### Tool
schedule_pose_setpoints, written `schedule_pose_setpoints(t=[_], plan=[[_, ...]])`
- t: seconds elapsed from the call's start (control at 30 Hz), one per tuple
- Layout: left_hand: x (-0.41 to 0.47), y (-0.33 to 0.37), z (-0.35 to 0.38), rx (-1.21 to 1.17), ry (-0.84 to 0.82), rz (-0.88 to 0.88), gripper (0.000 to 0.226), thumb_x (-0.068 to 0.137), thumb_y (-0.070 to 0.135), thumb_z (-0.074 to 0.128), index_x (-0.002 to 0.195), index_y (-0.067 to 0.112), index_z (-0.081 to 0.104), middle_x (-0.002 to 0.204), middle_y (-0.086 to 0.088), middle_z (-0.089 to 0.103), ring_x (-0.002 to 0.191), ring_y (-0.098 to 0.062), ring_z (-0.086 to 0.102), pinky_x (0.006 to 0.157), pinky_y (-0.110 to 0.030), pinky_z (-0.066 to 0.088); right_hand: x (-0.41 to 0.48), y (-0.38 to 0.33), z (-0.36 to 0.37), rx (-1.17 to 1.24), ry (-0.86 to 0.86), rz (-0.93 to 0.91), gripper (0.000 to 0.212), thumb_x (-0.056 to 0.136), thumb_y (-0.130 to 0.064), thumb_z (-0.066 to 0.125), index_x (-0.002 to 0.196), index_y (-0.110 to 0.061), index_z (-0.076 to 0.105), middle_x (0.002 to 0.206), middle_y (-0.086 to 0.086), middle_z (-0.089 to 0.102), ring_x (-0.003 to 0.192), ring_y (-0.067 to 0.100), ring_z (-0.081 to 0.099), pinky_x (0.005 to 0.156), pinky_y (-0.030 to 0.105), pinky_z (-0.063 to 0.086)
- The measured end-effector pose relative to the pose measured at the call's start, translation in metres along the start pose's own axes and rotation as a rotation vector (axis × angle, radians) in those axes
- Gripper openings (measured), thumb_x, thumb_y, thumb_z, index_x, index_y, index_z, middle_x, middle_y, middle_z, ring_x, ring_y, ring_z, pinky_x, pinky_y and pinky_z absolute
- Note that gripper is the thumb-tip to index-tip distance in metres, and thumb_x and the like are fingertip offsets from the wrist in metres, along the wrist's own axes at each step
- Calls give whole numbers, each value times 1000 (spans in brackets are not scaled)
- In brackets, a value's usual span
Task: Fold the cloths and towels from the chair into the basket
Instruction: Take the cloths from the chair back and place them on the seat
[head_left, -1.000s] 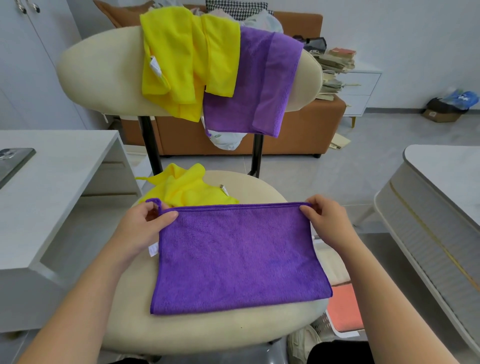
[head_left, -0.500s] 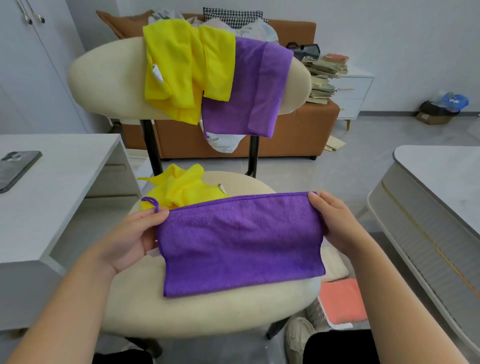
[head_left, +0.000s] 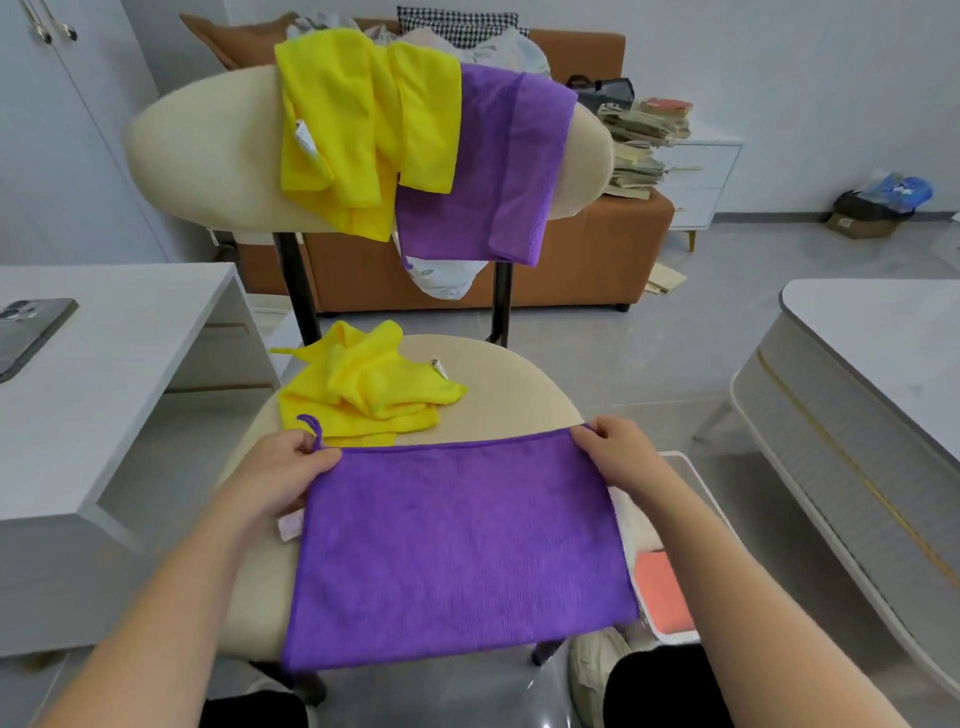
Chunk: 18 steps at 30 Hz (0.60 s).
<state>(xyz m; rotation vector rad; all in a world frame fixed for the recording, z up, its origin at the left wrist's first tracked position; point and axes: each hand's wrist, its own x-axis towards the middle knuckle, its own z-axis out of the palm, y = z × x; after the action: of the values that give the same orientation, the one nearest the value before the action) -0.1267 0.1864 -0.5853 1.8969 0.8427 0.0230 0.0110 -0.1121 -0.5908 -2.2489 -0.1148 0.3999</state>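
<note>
Purple microfiber cloth (head_left: 457, 551) flat on chair seat (head_left: 519, 379), lower centre, apparently folded once. My left hand (head_left: 280, 467) and right hand (head_left: 618, 457) pinch top corners. Next, I judge: second fold, edges aligned.

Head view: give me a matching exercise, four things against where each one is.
Things:
1 phone
2 coral cloth
3 far purple cloth
4 near purple cloth

Places:
A pinched by the left hand and the right hand
B in the white basket
C on the desk
D draped over the chair back

Pairs: 1-C; 2-B; 3-D; 4-A
</note>
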Motion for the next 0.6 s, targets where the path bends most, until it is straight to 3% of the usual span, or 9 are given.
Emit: schedule_pose_setpoints(t=[0.1, 0.17, 0.27, 0.37, 0.43, 0.53, 0.6], plan=[[19, -10, 9, 322, 279, 125, 16, 82, 22, 65, 73, 14, 55, 74, -11, 61, 78, -33, 60, 67, -37, 46, 11, -2, 17, -201, 151, -80, 21, 96, -28, 46, 81, -15, 52, 76, -1, 53, 81, 24, 53, 65, 29, 34], [16, -8, 15, 360, 376, 167, 10, 84, 23, 61, 87, 19, 52, 85, -10, 62, 85, -35, 59, 69, -38, 47, 14, -3, 25, -274, 206, -91, 20, 97, -32, 44, 92, -17, 55, 85, -1, 56, 87, 26, 55, 68, 30, 35], [9, -4, 25, 522, 488, 248, 23, 88, 18, 58, 106, 12, 47, 96, -13, 58, 90, -39, 57, 66, -40, 42, 20, -2, 32, -339, 268, -130, 22, 98, -31, 42, 102, -16, 56, 103, 3, 61, 95, 27, 56, 70, 32, 37], [5, 1, 27, 642, 648, 463, 17, 87, 23, 63, 90, 7, 56, 90, -16, 54, 83, -38, 54, 60, -42, 40, 22, -8, 30, -240, 329, -233, 29, 99, -21, 39, 119, -8, 55, 121, 10, 55, 108, 27, 52, 84, 34, 39], [3, 5, 25, 694, 708, 609, 31, 94, 27, 53, 72, 6, 59, 76, -15, 55, 72, -36, 52, 58, -39, 36, 16, -16, 31, -249, 349, -352, 34, 100, -17, 37, 127, -4, 52, 129, 12, 52, 115, 27, 50, 90, 31, 37], [-9, 10, 39, 611, 536, 800, 46, 94, 36, 35, 71, 9, 64, 74, -11, 62, 74, -34, 58, 65, -40, 42, -6, -25, 49, -337, 174, -490, 44, 100, -23, 38, 140, -5, 40, 149, 10, 37, 138, 25, 31, 110, 32, 22], [-19, 7, 55, 650, 240, 739, 64, 88, 53, 22, 109, 13, 67, 115, -9, 65, 110, -30, 57, 94, -43, 41, -18, -23, 67, -515, -23, -488, 61, 99, -48, 26, 150, -17, 19, 159, 0, 11, 147, 21, 4, 117, 41, 5]])
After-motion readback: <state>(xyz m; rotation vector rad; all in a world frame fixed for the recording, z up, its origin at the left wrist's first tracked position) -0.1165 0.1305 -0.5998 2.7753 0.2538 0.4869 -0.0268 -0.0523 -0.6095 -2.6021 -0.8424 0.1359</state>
